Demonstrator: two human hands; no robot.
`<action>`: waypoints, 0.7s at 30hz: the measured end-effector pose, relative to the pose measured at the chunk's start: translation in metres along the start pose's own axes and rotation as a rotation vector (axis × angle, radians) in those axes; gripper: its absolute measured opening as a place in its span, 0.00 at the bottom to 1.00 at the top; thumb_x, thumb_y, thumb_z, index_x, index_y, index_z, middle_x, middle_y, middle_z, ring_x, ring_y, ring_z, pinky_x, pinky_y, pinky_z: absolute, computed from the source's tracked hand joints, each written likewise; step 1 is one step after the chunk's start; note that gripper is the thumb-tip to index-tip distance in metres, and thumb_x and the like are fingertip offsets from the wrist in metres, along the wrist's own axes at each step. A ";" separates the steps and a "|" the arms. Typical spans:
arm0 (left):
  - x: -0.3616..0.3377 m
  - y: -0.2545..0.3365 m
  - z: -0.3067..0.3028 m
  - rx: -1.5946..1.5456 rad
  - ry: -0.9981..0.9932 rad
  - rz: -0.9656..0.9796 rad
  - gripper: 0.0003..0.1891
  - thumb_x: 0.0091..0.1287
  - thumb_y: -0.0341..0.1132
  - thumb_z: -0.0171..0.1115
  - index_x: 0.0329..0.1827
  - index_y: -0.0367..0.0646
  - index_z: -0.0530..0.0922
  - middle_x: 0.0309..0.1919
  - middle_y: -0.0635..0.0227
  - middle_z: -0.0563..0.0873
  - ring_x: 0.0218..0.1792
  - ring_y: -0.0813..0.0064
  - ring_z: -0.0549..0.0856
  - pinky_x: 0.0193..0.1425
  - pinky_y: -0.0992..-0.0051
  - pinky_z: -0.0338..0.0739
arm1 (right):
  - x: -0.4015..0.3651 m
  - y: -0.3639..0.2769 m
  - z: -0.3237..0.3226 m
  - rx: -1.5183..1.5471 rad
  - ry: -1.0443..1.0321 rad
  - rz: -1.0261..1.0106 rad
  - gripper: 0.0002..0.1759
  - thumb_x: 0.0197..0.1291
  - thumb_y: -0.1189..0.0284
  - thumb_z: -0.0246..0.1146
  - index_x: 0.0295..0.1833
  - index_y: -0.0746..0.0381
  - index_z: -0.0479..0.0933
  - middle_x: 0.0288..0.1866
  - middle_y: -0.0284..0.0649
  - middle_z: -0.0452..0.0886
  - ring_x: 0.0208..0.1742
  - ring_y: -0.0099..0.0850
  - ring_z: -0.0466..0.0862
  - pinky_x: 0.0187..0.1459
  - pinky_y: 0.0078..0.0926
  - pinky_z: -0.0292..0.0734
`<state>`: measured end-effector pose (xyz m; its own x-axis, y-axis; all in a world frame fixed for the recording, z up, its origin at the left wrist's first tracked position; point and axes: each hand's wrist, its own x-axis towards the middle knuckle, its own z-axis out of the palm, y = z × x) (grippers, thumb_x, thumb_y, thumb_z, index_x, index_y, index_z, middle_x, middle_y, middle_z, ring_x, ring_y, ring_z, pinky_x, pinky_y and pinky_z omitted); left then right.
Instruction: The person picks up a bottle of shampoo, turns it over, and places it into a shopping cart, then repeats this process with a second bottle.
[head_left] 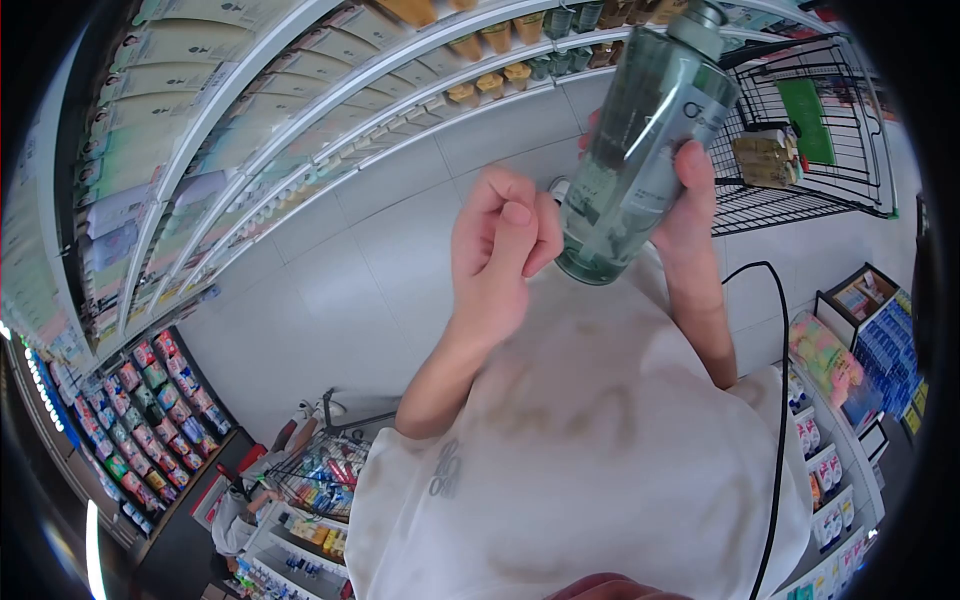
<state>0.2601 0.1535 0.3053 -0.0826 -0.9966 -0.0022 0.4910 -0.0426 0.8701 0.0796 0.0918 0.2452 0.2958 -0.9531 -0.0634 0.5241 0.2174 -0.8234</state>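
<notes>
My right hand (690, 200) grips a translucent green pump bottle (640, 150) round its middle, with the thumb across the grey label. The bottle leans, its pump head up at the top edge of the view and its base low, near my chest. Some liquid shows through the wall. Close to the left of the base, my left hand (505, 235) is closed in a loose fist, the thumb pressed over the curled fingers. Nothing shows in that fist, and it appears apart from the bottle.
Long shelves (250, 120) of packets and bottles run along the left and top. A black wire shopping cart (850, 190) at upper right holds a brown carton (765, 158) and a green item (806, 120). Another person (240, 510) is at lower left. A black cable (785, 400) hangs at right.
</notes>
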 end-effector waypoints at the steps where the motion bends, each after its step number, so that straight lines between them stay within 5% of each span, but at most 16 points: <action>1: -0.001 0.001 -0.005 0.051 0.014 0.024 0.13 0.77 0.43 0.46 0.38 0.44 0.64 0.16 0.75 0.64 0.19 0.84 0.60 0.26 0.79 0.53 | 0.002 0.004 0.003 -0.003 0.001 0.034 0.46 0.57 0.40 0.59 0.67 0.67 0.65 0.56 0.50 0.77 0.53 0.40 0.81 0.51 0.36 0.79; 5: -0.006 0.008 -0.028 0.074 0.037 0.060 0.15 0.76 0.46 0.49 0.38 0.44 0.64 0.16 0.74 0.67 0.19 0.84 0.62 0.25 0.80 0.54 | 0.013 0.021 0.029 0.018 0.064 0.104 0.45 0.59 0.38 0.56 0.67 0.66 0.65 0.55 0.49 0.78 0.53 0.39 0.82 0.50 0.36 0.80; 7: -0.009 0.010 -0.047 -0.008 0.020 0.077 0.11 0.76 0.40 0.50 0.43 0.40 0.67 0.21 0.69 0.73 0.20 0.84 0.70 0.24 0.83 0.62 | 0.018 0.030 0.042 0.006 0.079 0.117 0.44 0.61 0.38 0.53 0.67 0.66 0.65 0.54 0.48 0.78 0.52 0.39 0.82 0.50 0.36 0.80; 13: -0.011 0.040 -0.099 -0.091 0.105 0.060 0.13 0.78 0.42 0.46 0.38 0.43 0.66 0.16 0.74 0.65 0.19 0.83 0.62 0.25 0.79 0.55 | 0.038 0.060 0.096 0.071 0.122 0.202 0.39 0.65 0.42 0.52 0.65 0.66 0.67 0.53 0.48 0.80 0.50 0.39 0.83 0.49 0.36 0.80; 21: -0.012 0.084 -0.180 -0.025 0.207 0.008 0.11 0.78 0.35 0.45 0.36 0.41 0.69 0.16 0.75 0.65 0.19 0.84 0.61 0.25 0.79 0.56 | 0.066 0.094 0.178 -0.100 0.112 0.243 0.38 0.66 0.44 0.52 0.64 0.68 0.67 0.51 0.51 0.80 0.48 0.40 0.84 0.47 0.36 0.82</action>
<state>0.4582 0.1496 0.2895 0.1000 -0.9901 -0.0983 0.5123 -0.0335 0.8582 0.2908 0.0872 0.2638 0.3099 -0.8942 -0.3232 0.3657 0.4259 -0.8276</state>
